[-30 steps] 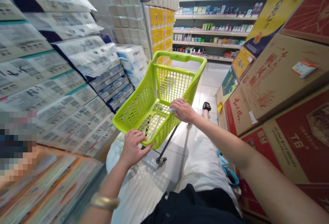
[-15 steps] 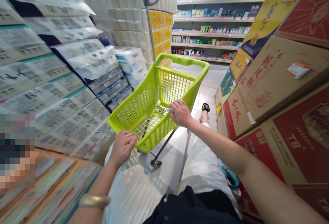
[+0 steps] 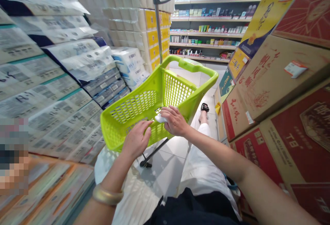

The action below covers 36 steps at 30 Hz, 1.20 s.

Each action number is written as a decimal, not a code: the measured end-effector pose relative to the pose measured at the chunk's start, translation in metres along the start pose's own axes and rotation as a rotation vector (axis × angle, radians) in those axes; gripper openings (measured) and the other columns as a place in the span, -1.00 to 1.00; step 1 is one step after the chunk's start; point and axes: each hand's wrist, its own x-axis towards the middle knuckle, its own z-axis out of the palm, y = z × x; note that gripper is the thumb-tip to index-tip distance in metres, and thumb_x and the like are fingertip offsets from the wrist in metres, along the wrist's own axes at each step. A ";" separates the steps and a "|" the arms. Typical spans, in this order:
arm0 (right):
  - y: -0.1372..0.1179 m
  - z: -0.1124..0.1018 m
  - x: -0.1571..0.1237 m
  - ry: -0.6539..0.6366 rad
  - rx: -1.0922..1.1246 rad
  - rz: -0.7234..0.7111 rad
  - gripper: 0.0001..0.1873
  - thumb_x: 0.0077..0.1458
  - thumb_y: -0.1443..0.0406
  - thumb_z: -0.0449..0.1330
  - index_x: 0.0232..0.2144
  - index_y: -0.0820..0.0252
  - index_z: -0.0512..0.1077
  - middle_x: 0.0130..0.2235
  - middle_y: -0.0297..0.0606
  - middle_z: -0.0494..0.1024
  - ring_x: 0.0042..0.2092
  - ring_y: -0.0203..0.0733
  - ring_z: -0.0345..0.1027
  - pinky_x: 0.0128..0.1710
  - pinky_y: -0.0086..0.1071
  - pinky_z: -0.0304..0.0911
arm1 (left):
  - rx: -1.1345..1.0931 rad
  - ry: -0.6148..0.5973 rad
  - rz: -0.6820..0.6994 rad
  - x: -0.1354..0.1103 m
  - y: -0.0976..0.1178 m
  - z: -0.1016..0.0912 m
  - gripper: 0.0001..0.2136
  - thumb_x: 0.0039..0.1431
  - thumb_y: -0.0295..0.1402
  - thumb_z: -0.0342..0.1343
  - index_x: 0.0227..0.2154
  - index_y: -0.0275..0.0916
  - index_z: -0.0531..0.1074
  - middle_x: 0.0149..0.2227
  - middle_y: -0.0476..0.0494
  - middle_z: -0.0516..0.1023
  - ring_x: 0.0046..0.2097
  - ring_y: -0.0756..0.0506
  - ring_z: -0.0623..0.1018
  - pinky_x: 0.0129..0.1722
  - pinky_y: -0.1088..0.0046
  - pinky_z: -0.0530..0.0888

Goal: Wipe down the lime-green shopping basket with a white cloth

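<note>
A lime-green rolling shopping basket (image 3: 134, 103) stands tilted between my legs, with a grey pull handle (image 3: 157, 29) rising from its far side. My right hand (image 3: 176, 121) is closed on a small white tissue (image 3: 160, 118) over the basket's near side. Just left of it, my left hand (image 3: 138, 137) has its fingers stretched towards the tissue, above the near rim, and holds nothing that I can see. Whether its fingers touch the rim is unclear. Under the basket, a black caster (image 3: 145, 164) rests on the floor.
Stacked paper packs (image 3: 64, 90) form a wall on the left. Cardboard cartons (image 3: 268, 80) rise close on the right. Shelves of small products (image 3: 206, 18) stand at the back, beyond the tiled floor (image 3: 167, 166). A blurred patch covers something at the far left.
My left hand has left the near rim and moved right and up towards the right hand. The right hand has shifted left with the tissue, and the basket has tilted slightly.
</note>
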 end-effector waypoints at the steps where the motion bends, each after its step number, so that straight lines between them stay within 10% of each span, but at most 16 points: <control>1: 0.008 -0.005 -0.004 0.039 -0.022 0.008 -0.65 0.10 0.44 0.00 -0.05 0.14 0.28 0.06 -0.16 0.42 0.22 -0.13 0.14 0.26 -0.08 -0.02 | 0.031 -0.008 -0.050 0.001 0.002 0.002 -0.61 0.28 -0.19 -0.19 -0.03 -0.16 0.46 -0.02 -0.12 0.57 0.00 -0.15 0.53 -0.04 0.32 0.46; 7: 0.046 -0.039 -0.026 0.281 -0.253 0.241 -0.76 0.19 0.34 0.06 -0.09 0.06 0.38 0.05 -0.12 0.33 0.23 0.03 0.04 0.26 0.00 -0.04 | 0.118 -0.031 -0.190 0.000 -0.010 0.002 -0.66 0.25 -0.16 -0.11 -0.07 -0.01 0.51 -0.05 0.00 0.61 -0.08 -0.16 0.59 -0.21 0.35 0.50; 11: 0.025 -0.024 -0.020 0.299 -0.198 0.375 -0.73 0.18 0.37 0.06 -0.09 0.05 0.41 -0.09 -0.12 0.36 0.10 0.03 0.16 0.16 -0.02 0.08 | 0.121 -0.014 -0.145 0.000 -0.008 0.002 -0.67 0.23 -0.17 -0.08 -0.06 -0.01 0.50 -0.04 0.02 0.60 -0.07 -0.15 0.59 -0.22 0.38 0.49; 18: -0.032 0.025 0.004 -0.047 -0.006 0.092 -0.72 0.15 0.36 0.08 -0.09 0.07 0.42 -0.03 -0.18 0.44 0.09 -0.09 0.21 0.14 -0.18 0.07 | 0.142 -0.015 -0.106 -0.001 -0.004 0.002 -0.67 0.23 -0.22 -0.09 -0.04 -0.05 0.48 -0.05 -0.01 0.61 -0.07 -0.15 0.59 -0.23 0.41 0.49; 28: 0.027 -0.035 -0.005 0.110 -0.133 0.274 -0.68 0.11 0.41 0.04 -0.08 0.11 0.36 -0.08 -0.19 0.49 0.16 -0.02 0.18 0.26 -0.06 -0.15 | 0.124 -0.033 -0.118 -0.005 -0.007 0.002 -0.66 0.25 -0.22 -0.11 -0.01 -0.04 0.46 0.04 0.00 0.56 0.01 -0.15 0.55 -0.13 0.36 0.48; 36: -0.026 0.011 0.007 -0.127 -0.002 0.002 -0.67 0.12 0.35 0.09 -0.05 0.08 0.41 -0.05 -0.21 0.47 0.07 -0.09 0.21 0.19 -0.16 -0.03 | 0.130 -0.024 -0.076 -0.004 -0.006 0.002 -0.66 0.24 -0.24 -0.11 -0.01 -0.07 0.45 -0.01 -0.02 0.58 -0.03 -0.13 0.56 -0.18 0.42 0.47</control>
